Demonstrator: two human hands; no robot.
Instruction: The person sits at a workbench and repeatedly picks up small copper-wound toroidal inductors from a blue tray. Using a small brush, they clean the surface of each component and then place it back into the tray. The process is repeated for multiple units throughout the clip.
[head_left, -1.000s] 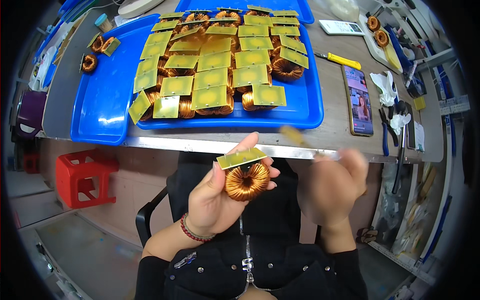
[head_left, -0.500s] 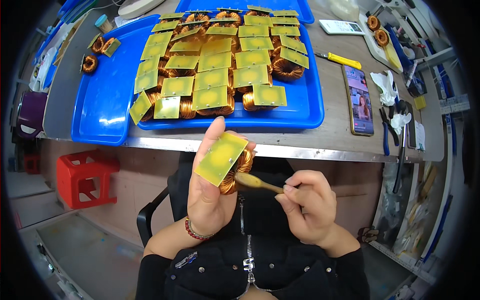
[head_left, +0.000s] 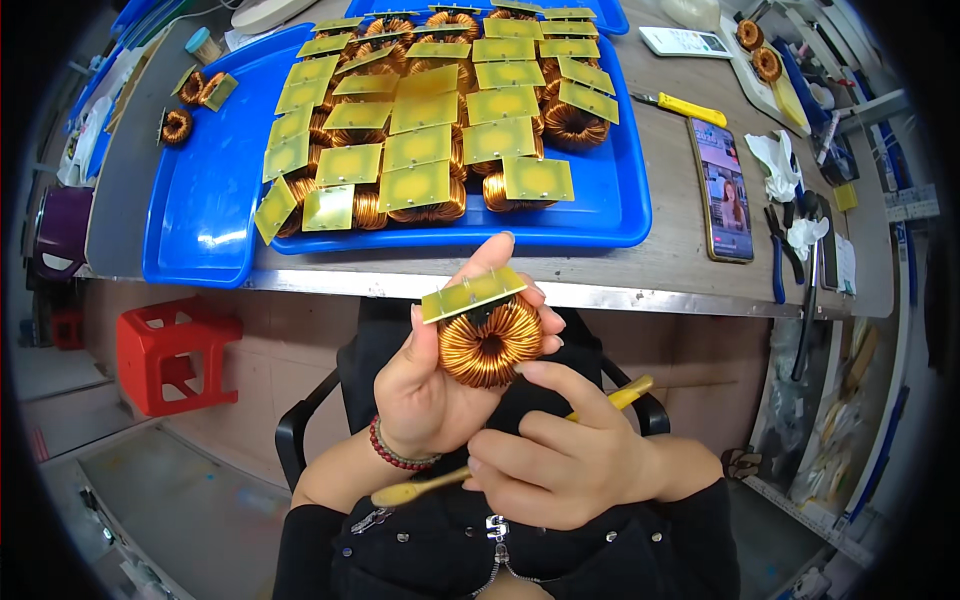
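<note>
My left hand [head_left: 435, 390] is closed round a copper-wound toroidal coil [head_left: 490, 345], above my lap. A yellow-green circuit board [head_left: 475, 293] is fixed on the coil's upper side and tilts a little. The coil's round face and centre hole show. My right hand [head_left: 565, 450] grips a yellowish stick [head_left: 425, 488] with a paddle-shaped end, held crosswise under the curled fingers. That end points to the lower left, and the other end sticks out past the knuckles. My right index finger is stretched out to the coil's lower right edge and seems to touch it.
On the bench, a blue tray [head_left: 600, 232] holds many similar coils with boards. Another blue tray [head_left: 205, 275] at left has several. To the right lie a yellow utility knife [head_left: 690, 108], a phone [head_left: 722, 195], pliers [head_left: 785, 255] and tissues. A red stool [head_left: 175, 355] stands lower left.
My left hand has turned the coil, so its round face shows and the board is seen nearly edge-on. The stick's paddle end has left the coil, and my right hand has moved left and down.
</note>
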